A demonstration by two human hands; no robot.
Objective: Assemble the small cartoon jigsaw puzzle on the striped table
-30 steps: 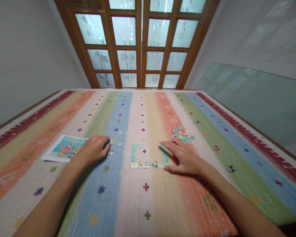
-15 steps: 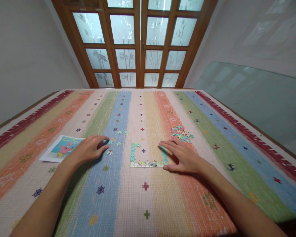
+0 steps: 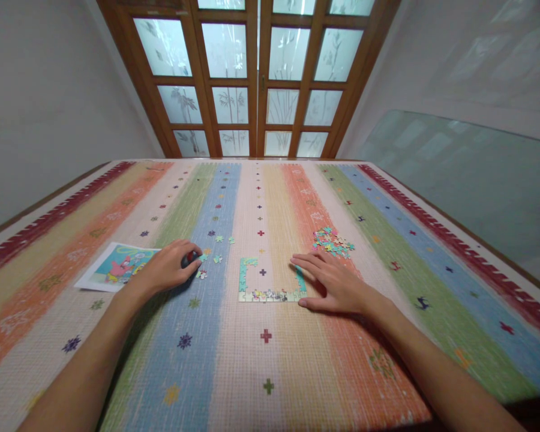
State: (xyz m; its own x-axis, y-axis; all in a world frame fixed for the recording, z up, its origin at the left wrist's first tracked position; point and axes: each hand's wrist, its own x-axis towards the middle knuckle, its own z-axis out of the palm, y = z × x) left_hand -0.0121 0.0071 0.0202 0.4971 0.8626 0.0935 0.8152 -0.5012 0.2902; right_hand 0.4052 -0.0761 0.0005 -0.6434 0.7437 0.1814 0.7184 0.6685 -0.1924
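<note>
Clock read around the puzzle frame (image 3: 270, 296); 12 is the far side. At 9, white sheet (image 3: 110, 273), cartoon print with a pink starfish; right part behind left hand (image 3: 166, 267). That hand's fingers curled, tips beside a loose piece (image 3: 203, 258); cannot tell whether pinched. More loose pieces (image 3: 218, 258) near 10. Frame mid-cloth: long side runs 9 to 3, gap facing 12, bare cloth (image 3: 245, 366) inside and toward 6. Right hand (image 3: 335, 285) at 3, fingers loosely spread, grasping nothing, tips over frame's right side. Piece pile (image 3: 333, 242) at 2. Table edges well apart from frame.
</note>
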